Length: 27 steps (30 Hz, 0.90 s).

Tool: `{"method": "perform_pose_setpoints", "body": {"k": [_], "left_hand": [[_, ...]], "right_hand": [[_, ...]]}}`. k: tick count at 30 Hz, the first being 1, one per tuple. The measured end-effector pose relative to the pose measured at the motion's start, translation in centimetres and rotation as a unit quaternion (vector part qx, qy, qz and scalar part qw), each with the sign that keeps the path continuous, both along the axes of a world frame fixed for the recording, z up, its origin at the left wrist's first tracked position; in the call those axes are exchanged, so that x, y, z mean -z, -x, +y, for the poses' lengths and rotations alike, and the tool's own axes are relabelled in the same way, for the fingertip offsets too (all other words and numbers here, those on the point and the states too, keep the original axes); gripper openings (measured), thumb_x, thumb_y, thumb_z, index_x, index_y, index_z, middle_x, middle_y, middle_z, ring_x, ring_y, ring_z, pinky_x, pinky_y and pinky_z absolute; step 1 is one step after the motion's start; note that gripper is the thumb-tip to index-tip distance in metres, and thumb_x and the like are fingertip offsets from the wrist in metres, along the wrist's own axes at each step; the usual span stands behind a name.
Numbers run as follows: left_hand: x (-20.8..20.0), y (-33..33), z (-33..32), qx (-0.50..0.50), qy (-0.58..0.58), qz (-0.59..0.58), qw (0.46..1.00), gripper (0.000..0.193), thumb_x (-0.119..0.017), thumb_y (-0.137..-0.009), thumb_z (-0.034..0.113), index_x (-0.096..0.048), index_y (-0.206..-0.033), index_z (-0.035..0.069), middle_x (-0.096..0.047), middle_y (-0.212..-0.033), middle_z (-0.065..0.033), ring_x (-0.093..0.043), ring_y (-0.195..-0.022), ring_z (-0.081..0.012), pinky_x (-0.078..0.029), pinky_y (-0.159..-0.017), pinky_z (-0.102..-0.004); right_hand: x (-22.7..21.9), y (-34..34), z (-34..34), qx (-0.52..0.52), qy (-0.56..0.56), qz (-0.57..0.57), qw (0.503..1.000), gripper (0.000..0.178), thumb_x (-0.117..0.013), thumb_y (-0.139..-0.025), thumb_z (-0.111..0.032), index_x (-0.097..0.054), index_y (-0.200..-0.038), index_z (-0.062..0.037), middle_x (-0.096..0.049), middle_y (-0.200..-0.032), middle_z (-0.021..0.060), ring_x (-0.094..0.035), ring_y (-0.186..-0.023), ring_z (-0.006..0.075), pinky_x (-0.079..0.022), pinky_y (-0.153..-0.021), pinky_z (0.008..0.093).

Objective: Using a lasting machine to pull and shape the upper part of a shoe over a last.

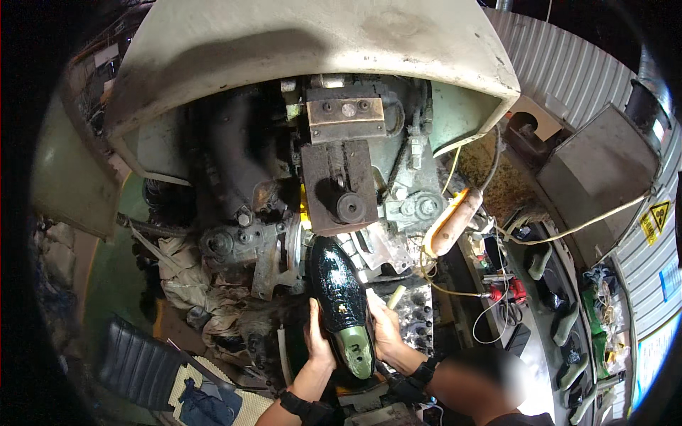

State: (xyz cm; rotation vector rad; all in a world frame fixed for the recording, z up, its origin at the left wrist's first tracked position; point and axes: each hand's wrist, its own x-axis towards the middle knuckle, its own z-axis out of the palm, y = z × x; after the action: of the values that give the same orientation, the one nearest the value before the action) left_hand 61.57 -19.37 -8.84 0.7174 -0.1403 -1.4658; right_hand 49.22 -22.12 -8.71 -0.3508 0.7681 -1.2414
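Note:
A glossy black shoe upper [335, 280] is stretched over a green shoe last [356, 351], whose bare heel end shows toward me. The toe points away, close under the dark metal head of the machine [339, 184]. My left hand [318, 337] presses on the left side of the shoe, its thumb up along the edge. From the other side my right hand [387, 330] grips it, fingers partly hidden behind the shoe. Both hands are closed on it, and each wrist wears a dark band.
A pale machine hood [341, 42] arches overhead. A lit lamp [455, 221] hangs right of the machine head, with cords running rightward. Several green lasts, one of them a bare last [566, 325], line the rack at right. A black chair [138, 363] stands lower left, near crumpled cloth [181, 263].

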Motion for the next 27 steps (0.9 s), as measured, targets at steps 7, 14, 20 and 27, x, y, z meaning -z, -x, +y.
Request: {"method": "perform_pose_setpoints", "body": {"k": [7, 14, 20, 27], "left_hand": [[1.7, 0.5, 0.5, -0.043, -0.053, -0.135, 0.989, 0.066, -0.054, -0.101, 0.059, -0.061, -0.131, 0.001, -0.07, -0.118, -0.0108, -0.072, -0.099, -0.0232, -0.06, -0.086, -0.0384], [2.6, -1.7, 1.2, -0.038, -0.157, -0.214, 0.963, 0.056, -0.055, -0.103, 0.052, -0.064, -0.128, 0.002, -0.069, -0.12, -0.0096, -0.065, -0.112, -0.0192, -0.051, -0.101, -0.0394], [9.7, -13.4, 6.7, -0.327, -0.206, -0.445, 0.808, 0.028, -0.068, -0.093, 0.004, -0.07, -0.12, -0.005, -0.071, -0.117, -0.0109, -0.065, -0.108, -0.0215, -0.047, -0.101, -0.0328], [19.5, -17.6, 11.3, -0.159, -0.262, -0.469, 0.828, 0.047, -0.07, -0.085, -0.006, -0.062, -0.131, -0.008, -0.069, -0.124, -0.0183, -0.067, -0.109, -0.0231, -0.051, -0.096, -0.0335]], "right_hand": [[2.8, 0.6, -0.2, 0.007, -0.001, 0.064, 0.998, 0.025, -0.069, -0.1, -0.029, -0.07, -0.105, -0.0038, -0.068, -0.083, -0.0029, -0.059, -0.065, 0.0051, -0.046, -0.055, 0.0232], [2.7, 2.7, -0.2, -0.035, -0.004, 0.106, 0.994, 0.03, -0.064, -0.103, -0.029, -0.064, -0.113, -0.0006, -0.071, -0.093, 0.0055, -0.064, -0.071, 0.0124, -0.052, -0.063, 0.0257], [7.2, 18.2, -0.9, -0.046, 0.026, 0.365, 0.93, 0.037, -0.052, -0.105, -0.016, -0.049, -0.133, 0.0085, -0.069, -0.117, 0.0219, -0.072, -0.096, 0.0264, -0.06, -0.085, 0.0356], [20.8, 21.5, -2.1, 0.056, -0.254, 0.294, 0.92, 0.036, -0.067, -0.095, -0.014, -0.061, -0.13, -0.0086, -0.068, -0.12, 0.0153, -0.067, -0.108, 0.0287, -0.053, -0.093, 0.0396]]}}
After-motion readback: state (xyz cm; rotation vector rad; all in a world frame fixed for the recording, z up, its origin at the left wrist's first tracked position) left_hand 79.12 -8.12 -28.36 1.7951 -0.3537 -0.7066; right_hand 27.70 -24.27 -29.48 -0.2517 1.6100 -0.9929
